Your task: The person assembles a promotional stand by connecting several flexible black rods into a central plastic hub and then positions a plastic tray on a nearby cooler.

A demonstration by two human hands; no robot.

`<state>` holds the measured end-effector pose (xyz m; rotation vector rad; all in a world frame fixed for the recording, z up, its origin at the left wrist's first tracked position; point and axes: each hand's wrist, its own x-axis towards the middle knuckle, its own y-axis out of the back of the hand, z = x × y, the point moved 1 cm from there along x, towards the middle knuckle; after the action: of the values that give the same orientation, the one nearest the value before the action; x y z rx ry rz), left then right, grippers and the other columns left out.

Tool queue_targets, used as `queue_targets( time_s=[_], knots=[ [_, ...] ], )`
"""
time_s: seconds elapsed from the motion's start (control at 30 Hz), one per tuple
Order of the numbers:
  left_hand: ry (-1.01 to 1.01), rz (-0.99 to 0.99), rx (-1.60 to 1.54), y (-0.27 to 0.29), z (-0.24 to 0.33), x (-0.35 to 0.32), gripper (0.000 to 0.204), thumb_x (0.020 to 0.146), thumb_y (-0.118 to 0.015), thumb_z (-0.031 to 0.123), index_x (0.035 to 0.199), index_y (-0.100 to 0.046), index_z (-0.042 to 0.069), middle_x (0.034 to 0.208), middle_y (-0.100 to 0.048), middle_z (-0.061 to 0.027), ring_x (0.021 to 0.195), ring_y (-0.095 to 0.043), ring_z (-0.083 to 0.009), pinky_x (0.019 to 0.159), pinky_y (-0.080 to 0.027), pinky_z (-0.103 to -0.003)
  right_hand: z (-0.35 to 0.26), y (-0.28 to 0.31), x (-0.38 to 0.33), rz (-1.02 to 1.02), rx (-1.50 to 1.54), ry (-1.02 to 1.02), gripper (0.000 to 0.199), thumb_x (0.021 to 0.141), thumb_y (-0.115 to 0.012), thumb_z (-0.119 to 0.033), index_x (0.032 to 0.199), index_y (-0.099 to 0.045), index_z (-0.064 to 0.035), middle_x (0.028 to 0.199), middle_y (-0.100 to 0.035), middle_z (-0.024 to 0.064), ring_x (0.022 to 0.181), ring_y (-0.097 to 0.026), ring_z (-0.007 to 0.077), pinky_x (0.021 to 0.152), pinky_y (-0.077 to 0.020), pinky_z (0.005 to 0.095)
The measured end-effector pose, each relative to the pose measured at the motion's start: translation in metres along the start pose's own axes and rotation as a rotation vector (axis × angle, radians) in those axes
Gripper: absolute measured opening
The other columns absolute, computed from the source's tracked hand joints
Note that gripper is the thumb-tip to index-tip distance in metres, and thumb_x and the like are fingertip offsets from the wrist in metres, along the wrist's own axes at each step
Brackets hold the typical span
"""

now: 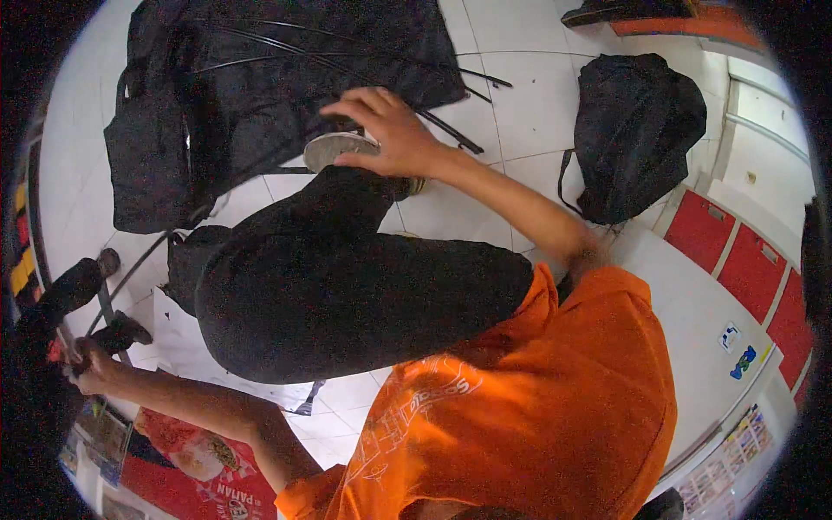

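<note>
My right hand (390,139) is closed around the edge of a round, flat, grey disc (322,152), its thumb lying on the disc's face. The disc is above my bent knee in black trousers (347,286); its exact kind is unclear. Far to the left, my left hand (89,368) is closed, fingers pinched around the lower end of a thin dark strip (130,279). That strip runs up toward a black fabric bag (149,165). Whether it reaches the disc, I cannot tell.
Black cloth (260,35) with several thin black rods (451,132) covers the tiled floor ahead. Another black bag (640,130) stands at the right, near a white surface (693,303) and red panels (752,273). White sheet (186,342) and red printed bag (191,459) lie left.
</note>
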<state>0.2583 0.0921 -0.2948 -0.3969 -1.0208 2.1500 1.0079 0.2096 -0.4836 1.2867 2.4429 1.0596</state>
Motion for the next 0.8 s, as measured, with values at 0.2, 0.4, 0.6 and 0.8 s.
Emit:
queue_targets(
  time_s=[0.2,0.4,0.6,0.8],
  knots=[
    [-0.044,0.051,0.488,0.001,-0.055,-0.029,0.02,0.09,-0.042,0.022,0.078,-0.044,0.007,0.065,-0.036,-0.0062,0.054,-0.033,-0.0192,0.048,-0.029,-0.036,-0.009,-0.049,0.025,-0.08,0.164,0.123,0.032,0.091,-0.058,-0.04,0.116,-0.062,-0.02,0.097,-0.069,0.0044,0.089,-0.067,0.0243,0.079,-0.0525,0.0382],
    [-0.037,0.245,0.386,0.009,-0.033,-0.032,0.025,0.086,-0.047,0.024,0.069,-0.048,0.006,0.059,-0.041,-0.0028,0.053,-0.043,-0.0199,0.052,-0.038,-0.035,0.01,-0.044,0.013,-0.25,0.373,0.127,0.032,0.094,-0.053,-0.04,0.11,-0.067,-0.0146,0.094,-0.069,0.0093,0.084,-0.067,0.0265,0.072,-0.0523,0.0388],
    [-0.069,0.065,0.137,0.025,0.052,-0.045,0.036,0.09,-0.045,0.035,0.077,-0.058,0.005,0.072,-0.059,-0.0066,0.071,-0.058,-0.0244,0.077,-0.05,-0.045,0.072,-0.057,-0.028,-0.4,0.393,-0.401,0.036,0.096,-0.054,-0.035,0.117,-0.065,-0.0079,0.105,-0.069,0.013,0.088,-0.066,0.0213,0.076,-0.0495,0.0362],
    [-0.061,-0.058,0.519,0.037,-0.035,-0.057,0.047,0.093,-0.046,0.047,0.079,-0.058,0.004,0.081,-0.06,-0.0085,0.081,-0.056,-0.0249,0.079,-0.045,-0.041,0.142,-0.116,-0.095,-0.066,0.01,-0.431,0.029,0.092,-0.057,-0.027,0.112,-0.065,-0.0064,0.102,-0.064,0.0165,0.094,-0.061,0.0353,0.083,-0.0483,0.0426]
  ],
)
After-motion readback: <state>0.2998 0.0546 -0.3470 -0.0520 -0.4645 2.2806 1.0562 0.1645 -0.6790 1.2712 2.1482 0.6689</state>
